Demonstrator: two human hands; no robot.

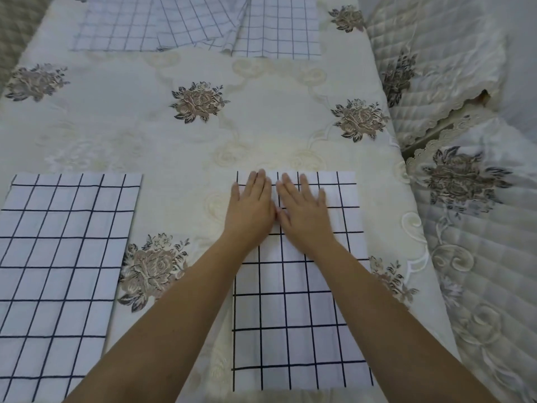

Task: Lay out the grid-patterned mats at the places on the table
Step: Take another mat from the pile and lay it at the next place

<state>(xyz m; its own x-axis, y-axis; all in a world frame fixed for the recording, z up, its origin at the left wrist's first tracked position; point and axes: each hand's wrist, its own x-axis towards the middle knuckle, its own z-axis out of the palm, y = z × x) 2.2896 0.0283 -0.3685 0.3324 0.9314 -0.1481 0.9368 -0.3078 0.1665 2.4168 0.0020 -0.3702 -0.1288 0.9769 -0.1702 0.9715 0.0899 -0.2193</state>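
A white mat with a dark grid (299,315) lies flat at the near right of the table. My left hand (251,206) and my right hand (303,212) rest palm down, side by side, on its far part, fingers spread and holding nothing. A second grid mat (58,271) lies flat at the near left. At the far edge, one grid mat (116,24) lies on the left and another (284,27) on the right, with a further grid cloth (197,21) crumpled at an angle over the gap between them.
The table wears a cream cloth (180,146) with brown rose motifs. On the right, beyond the table's edge, stand quilted cream chair covers (436,59) with lace trim, the nearer one (479,228) close to the right mat.
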